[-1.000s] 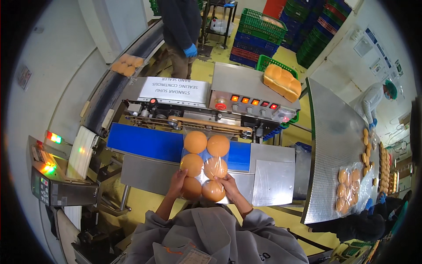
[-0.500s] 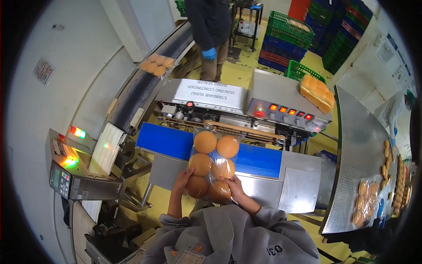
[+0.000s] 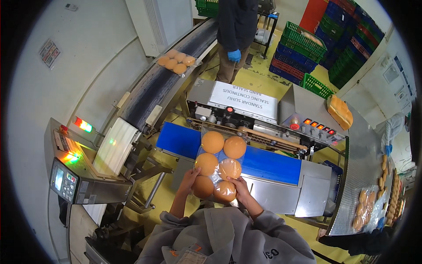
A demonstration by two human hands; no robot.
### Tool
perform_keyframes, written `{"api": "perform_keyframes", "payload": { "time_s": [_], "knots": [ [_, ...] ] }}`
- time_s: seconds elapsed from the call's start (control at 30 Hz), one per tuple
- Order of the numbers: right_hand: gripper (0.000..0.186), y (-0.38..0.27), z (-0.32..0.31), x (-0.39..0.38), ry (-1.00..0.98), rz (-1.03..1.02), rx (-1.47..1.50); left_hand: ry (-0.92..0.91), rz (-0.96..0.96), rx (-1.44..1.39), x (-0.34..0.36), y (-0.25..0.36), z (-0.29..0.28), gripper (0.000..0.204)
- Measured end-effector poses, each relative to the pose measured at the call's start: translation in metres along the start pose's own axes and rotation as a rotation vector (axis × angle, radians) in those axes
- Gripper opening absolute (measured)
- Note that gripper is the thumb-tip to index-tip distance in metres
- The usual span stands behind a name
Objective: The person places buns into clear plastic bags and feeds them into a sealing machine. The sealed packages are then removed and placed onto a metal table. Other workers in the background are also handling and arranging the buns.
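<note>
A clear bag of several round golden buns [image 3: 207, 163] is held flat between my two hands. My left hand [image 3: 190, 179] grips its left edge near the lower buns, thumb on top. On the opposite edge, my right hand [image 3: 239, 188] has its thumb pressed over the plastic. The bag's far end reaches over the blue belt [image 3: 272, 163] and up to the front of the band sealer [image 3: 244, 102]; whether its mouth sits in the sealing strip, I cannot tell.
Another bag of buns [image 3: 176, 61] rides the dark conveyor [image 3: 151, 90] at far left. A control box with a screen [image 3: 65, 181] stands left. A bread loaf [image 3: 340, 112] sits on the sealer. Bagged buns [image 3: 364, 209] lie on the metal table [image 3: 347, 193]. A person with a blue glove [image 3: 234, 56] stands beyond.
My view has swung left, so the surroundings appear shifted to the right. My hands keep the same hold on the bag of buns. The bag on the far conveyor remains there.
</note>
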State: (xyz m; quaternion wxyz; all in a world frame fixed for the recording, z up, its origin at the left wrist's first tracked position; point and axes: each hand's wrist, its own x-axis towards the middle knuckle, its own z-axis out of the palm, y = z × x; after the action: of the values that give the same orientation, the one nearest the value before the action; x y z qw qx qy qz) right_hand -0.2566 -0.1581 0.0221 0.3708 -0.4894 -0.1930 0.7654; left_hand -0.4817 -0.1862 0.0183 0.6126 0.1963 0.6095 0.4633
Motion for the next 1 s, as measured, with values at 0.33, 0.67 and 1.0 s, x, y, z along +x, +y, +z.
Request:
{"api": "perform_keyframes", "payload": {
  "time_s": [0.33, 0.67, 1.0],
  "knots": [
    [0.028, 0.022, 0.061, 0.018, -0.055, 0.02, -0.028, -0.136, 0.107, -0.074, 0.018, 0.004, -0.073, 0.028],
    [0.029, 0.044, 0.111, 0.021, -0.054, 0.062, -0.079, 0.053, 0.106, -0.12, -0.003, 0.019, -0.114, 0.024],
    [0.036, 0.084, 0.158, 0.0, -0.405, 0.206, -0.32, -0.037, 0.031, 0.094, -0.086, 0.016, -0.185, 0.032]
  ]
}}
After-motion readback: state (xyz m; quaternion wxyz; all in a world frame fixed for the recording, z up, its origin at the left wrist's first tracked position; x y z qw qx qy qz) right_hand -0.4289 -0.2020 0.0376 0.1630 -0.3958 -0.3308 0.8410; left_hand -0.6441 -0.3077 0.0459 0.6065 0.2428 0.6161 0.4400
